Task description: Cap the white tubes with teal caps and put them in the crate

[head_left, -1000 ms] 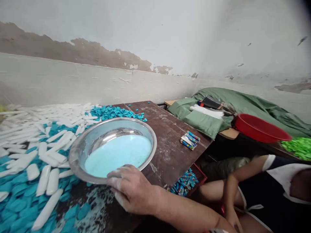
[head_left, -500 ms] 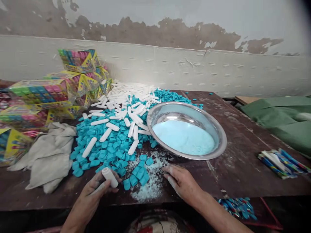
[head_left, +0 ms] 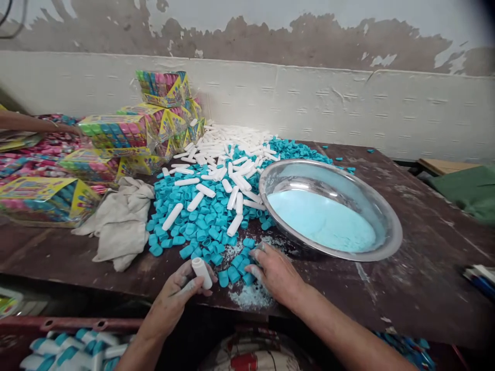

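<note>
The left hand (head_left: 184, 287) and right hand (head_left: 276, 272) were bare and powdery, and the clothing (head_left: 253, 358) was printed.
Pale powder (head_left: 192, 286) dusted the fingers (head_left: 266, 252) of both, more plainly toward the tips; the left forearm (head_left: 149, 332) and right forearm (head_left: 342, 324) were bare as far as they showed. The clothing, partly shadowed at the bottom edge, carried cream areas, dark lines and a red patch, its finer pattern too blurred to make out.
</note>
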A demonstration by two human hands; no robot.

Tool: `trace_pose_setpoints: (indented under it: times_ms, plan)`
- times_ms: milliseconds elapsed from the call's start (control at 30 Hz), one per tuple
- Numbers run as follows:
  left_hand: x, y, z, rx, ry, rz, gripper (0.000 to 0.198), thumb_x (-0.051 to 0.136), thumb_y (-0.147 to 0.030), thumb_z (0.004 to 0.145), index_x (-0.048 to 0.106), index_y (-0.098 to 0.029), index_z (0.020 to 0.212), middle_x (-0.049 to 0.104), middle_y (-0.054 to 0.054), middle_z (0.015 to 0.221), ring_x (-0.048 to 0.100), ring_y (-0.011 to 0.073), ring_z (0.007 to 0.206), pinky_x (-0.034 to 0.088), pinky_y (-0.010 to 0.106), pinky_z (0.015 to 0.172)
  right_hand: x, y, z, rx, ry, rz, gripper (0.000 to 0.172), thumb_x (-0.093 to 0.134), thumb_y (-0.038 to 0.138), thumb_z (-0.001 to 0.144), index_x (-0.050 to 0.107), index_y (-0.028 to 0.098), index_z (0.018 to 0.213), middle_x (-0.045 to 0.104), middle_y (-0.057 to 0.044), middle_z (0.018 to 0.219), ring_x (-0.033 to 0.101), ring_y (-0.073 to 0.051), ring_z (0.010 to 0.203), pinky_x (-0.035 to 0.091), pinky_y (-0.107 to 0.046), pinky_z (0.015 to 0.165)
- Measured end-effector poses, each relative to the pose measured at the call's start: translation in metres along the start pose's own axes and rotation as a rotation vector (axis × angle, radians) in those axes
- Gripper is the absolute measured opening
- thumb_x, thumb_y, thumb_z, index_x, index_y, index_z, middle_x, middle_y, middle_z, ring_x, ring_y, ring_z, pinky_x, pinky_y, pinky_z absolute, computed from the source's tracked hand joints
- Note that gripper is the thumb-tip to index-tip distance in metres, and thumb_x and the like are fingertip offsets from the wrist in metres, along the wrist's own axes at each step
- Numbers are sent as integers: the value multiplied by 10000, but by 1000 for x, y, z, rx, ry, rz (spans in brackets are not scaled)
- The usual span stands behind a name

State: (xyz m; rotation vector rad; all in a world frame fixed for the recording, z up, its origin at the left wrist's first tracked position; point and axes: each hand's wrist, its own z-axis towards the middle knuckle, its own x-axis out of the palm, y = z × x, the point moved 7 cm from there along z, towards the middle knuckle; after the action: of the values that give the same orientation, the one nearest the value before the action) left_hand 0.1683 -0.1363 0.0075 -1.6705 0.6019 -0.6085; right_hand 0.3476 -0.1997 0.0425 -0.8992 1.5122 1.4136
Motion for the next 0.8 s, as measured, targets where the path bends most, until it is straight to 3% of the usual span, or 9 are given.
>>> trace_pose_setpoints:
  times_ms: [133,300,500,633,800]
  plan:
    - [11,-5,1,21,59,33,198,478,-320,839,559,-162,927,578,49,912,512,155,787,455,254,674,9,13,9,-13,45,-109,236,642,281,736,604,148,927,560,-97,942,529,-260,894,428,-373,800]
    - [23,-9,4,28,131,74,222,468,-337,838,558,-140,887,563,47,876,499,140,730,441,243,629,18,15,10,-27,64,-28,127,605,178,745,597,164,871,558,-79,909,538,-227,841,434,-336,737]
    - [34,-11,9,10,258,165,249,453,-372,837,540,-139,853,540,14,769,468,123,683,369,206,561,-3,-4,10,19,-52,546,56,549,191,770,597,163,776,564,-14,726,528,-143,688,419,-263,656]
    - [40,-19,12,31,303,302,220,444,-337,833,543,-143,796,517,-11,739,459,114,694,345,203,613,-7,-7,3,99,98,977,167,566,326,769,574,159,757,486,42,569,458,-94,516,379,-220,516]
    - [51,-26,14,11,399,353,190,432,-306,820,521,-146,770,490,-29,698,456,104,652,333,198,599,-5,0,-1,128,186,1073,225,605,371,737,555,152,752,521,40,572,455,-78,462,359,-207,469]
